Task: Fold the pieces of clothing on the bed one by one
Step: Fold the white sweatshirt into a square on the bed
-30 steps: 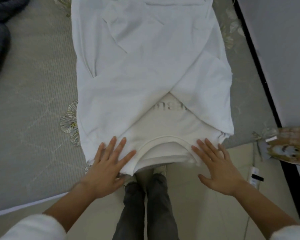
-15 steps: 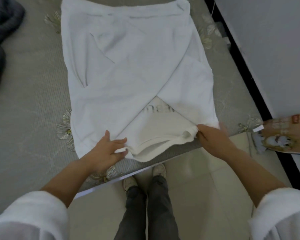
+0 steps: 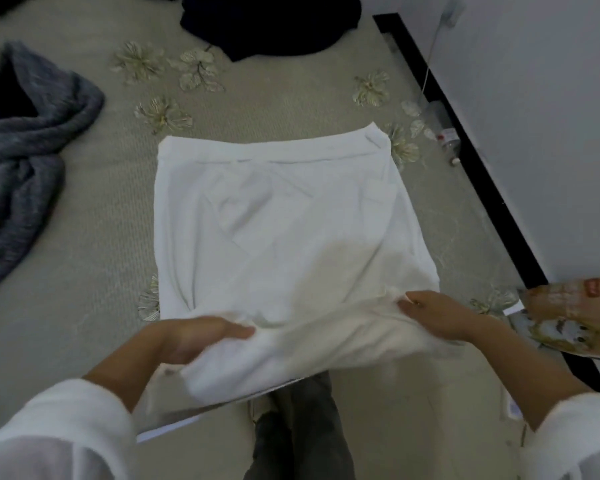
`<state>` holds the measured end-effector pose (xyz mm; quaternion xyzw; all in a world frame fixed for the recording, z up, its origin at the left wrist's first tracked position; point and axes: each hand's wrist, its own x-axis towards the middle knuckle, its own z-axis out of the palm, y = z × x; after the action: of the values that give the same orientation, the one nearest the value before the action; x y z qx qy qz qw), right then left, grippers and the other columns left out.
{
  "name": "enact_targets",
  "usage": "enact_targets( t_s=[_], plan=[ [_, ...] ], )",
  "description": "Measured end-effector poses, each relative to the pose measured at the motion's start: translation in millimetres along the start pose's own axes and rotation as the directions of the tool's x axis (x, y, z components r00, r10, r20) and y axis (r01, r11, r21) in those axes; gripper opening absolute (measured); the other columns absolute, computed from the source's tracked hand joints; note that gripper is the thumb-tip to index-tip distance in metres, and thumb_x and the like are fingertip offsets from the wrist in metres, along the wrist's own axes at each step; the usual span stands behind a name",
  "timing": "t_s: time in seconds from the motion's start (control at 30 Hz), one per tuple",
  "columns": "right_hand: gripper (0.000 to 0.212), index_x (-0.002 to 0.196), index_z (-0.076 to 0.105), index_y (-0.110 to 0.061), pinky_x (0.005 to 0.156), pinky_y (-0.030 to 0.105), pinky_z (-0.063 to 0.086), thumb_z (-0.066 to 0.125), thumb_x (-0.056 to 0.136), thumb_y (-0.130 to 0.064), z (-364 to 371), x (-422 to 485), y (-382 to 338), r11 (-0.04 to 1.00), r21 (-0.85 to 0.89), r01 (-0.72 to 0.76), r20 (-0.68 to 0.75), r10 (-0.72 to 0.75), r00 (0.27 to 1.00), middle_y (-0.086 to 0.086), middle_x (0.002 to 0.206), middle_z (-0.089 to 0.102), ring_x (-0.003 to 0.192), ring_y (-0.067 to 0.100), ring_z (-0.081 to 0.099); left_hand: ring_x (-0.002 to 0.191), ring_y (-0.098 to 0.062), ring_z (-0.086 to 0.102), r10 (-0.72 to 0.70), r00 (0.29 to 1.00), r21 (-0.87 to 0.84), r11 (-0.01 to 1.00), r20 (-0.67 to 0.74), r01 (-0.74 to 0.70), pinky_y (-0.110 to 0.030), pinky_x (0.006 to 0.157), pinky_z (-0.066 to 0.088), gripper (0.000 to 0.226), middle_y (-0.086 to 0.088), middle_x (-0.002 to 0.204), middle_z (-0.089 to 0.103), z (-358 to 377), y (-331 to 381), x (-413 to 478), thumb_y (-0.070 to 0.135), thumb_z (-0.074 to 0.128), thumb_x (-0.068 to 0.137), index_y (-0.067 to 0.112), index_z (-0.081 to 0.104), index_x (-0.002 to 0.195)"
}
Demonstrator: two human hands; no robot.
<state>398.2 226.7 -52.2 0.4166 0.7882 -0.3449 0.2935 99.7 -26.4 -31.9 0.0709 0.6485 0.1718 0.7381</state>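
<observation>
Head view shows a white garment [image 3: 284, 230] lying flat on the bed [image 3: 94, 271], with its far hem straight and its sides folded inward to form a roughly rectangular panel. The near edge of the garment is raised off the bed and bunched between both hands. The left hand [image 3: 194, 341] grips the near left corner, thumb on top of the cloth and fingers beneath it; motion blur obscures the fingertips. The right hand [image 3: 437, 317] pinches the near right corner, its fingers curled into the fabric. Both forearms emerge from white sleeves. A grey knit garment [image 3: 25, 168] lies crumpled on the bed, well apart to the left. A dark garment [image 3: 271, 22] lies at the far edge of the bed, beyond the white garment. The bed cover carries pale embroidered flowers. A printed package [image 3: 568, 317] sits at the right, near the right hand. Grey trouser legs [image 3: 298, 431] stand on the floor below the lifted cloth.
</observation>
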Motion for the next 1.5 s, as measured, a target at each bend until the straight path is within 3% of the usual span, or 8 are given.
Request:
enact_targets(
  t_s=[0.47, 0.6, 0.7, 0.8, 0.93, 1.17, 1.37, 1.5],
  plan=[
    [0.032, 0.091, 0.05, -0.013, 0.071, 0.037, 0.044, 0.035, 0.102, -0.038, -142, 139, -81, 0.963, -0.127, 0.237, -0.318, -0.265, 0.91, 0.008, 0.092, 0.064, 0.087, 0.029, 0.06, 0.094, -0.023, 0.07, 0.08, 0.978, 0.082, 0.995, -0.194, -0.065, -0.029, 0.073, 0.057, 0.054, -0.005, 0.106, 0.073, -135, 176, 11, 0.056, 0.051, 0.081, 0.015, 0.065, 0.114],
    [0.03, 0.092, 0.052, -0.015, 0.072, 0.037, 0.046, 0.036, 0.101, -0.038, -166, 189, -98, 0.962, -0.161, 0.219, -0.44, -0.268, 0.857, 0.007, 0.088, 0.062, 0.085, 0.028, 0.059, 0.085, -0.024, 0.06, 0.454, 0.667, 0.474, 0.864, -0.59, -0.169, -0.029, 0.076, 0.046, 0.05, -0.004, 0.093, 0.067, -159, 208, 49, 0.063, 0.047, 0.082, 0.018, 0.064, 0.097],
    [0.034, 0.116, 0.057, -0.015, 0.077, 0.033, 0.042, 0.038, 0.1, -0.038, -165, 224, -94, 0.982, -0.134, 0.13, -0.492, -0.18, 0.852, 0.007, 0.11, 0.059, 0.101, 0.026, 0.057, 0.131, -0.032, 0.039, 0.619, 0.431, 0.678, 0.734, -0.656, -0.022, -0.055, 0.107, 0.031, 0.047, -0.009, 0.143, 0.045, -149, 200, 90, 0.048, 0.051, 0.092, 0.022, 0.047, 0.132],
    [0.047, 0.14, 0.04, -0.013, 0.106, 0.044, 0.031, 0.039, 0.098, -0.034, -156, 251, -72, 0.979, -0.204, -0.021, -0.543, -0.095, 0.834, 0.012, 0.147, 0.036, 0.135, 0.03, 0.033, 0.147, -0.024, -0.006, 0.643, 0.481, 0.744, 0.667, -0.597, 0.031, -0.058, 0.114, 0.002, 0.062, -0.003, 0.161, 0.002, -123, 175, 128, 0.052, 0.036, 0.094, 0.029, 0.019, 0.15],
    [0.063, 0.153, 0.006, -0.031, 0.116, 0.052, 0.001, 0.031, 0.098, -0.047, -158, 276, -37, 0.969, -0.178, -0.173, -0.511, 0.059, 0.858, 0.001, 0.162, -0.001, 0.148, 0.026, -0.004, 0.144, -0.023, -0.022, 0.589, 0.551, 0.737, 0.672, -0.591, 0.073, -0.055, 0.115, -0.007, 0.068, 0.001, 0.158, -0.021, -109, 146, 164, 0.063, 0.015, 0.091, 0.038, -0.002, 0.151],
    [0.049, 0.137, 0.04, -0.011, 0.107, 0.05, 0.022, 0.049, 0.095, -0.034, -173, 285, -43, 0.961, 0.245, -0.13, -0.701, 0.268, 0.661, 0.014, 0.144, 0.038, 0.135, 0.031, 0.028, 0.142, -0.019, -0.029, 0.624, 0.51, 0.756, 0.65, -0.592, 0.083, -0.051, 0.113, -0.012, 0.072, 0.002, 0.158, -0.021, -115, 139, 175, 0.07, 0.002, 0.084, 0.042, -0.007, 0.149],
    [0.033, 0.118, 0.056, -0.004, 0.098, 0.047, 0.029, 0.058, 0.088, -0.018, -173, 258, -75, 0.995, 0.097, -0.005, -0.829, 0.083, 0.553, 0.019, 0.125, 0.048, 0.12, 0.036, 0.04, 0.146, -0.021, -0.016, 0.607, 0.522, 0.717, 0.697, -0.599, 0.014, -0.052, 0.115, -0.007, 0.063, 0.001, 0.16, -0.01, -116, 148, 164, 0.065, 0.014, 0.092, 0.043, 0.002, 0.149],
    [0.04, 0.114, 0.062, -0.008, 0.098, 0.047, 0.03, 0.052, 0.09, -0.038, -148, 232, -85, 0.979, -0.191, 0.069, -0.595, -0.171, 0.785, 0.012, 0.121, 0.056, 0.117, 0.035, 0.044, 0.139, -0.031, 0.021, 0.535, 0.317, 0.566, 0.824, -0.783, 0.006, -0.057, 0.112, 0.002, 0.056, -0.011, 0.146, 0.034, -127, 138, 145, 0.049, 0.026, 0.095, 0.028, 0.029, 0.147]
  ],
)
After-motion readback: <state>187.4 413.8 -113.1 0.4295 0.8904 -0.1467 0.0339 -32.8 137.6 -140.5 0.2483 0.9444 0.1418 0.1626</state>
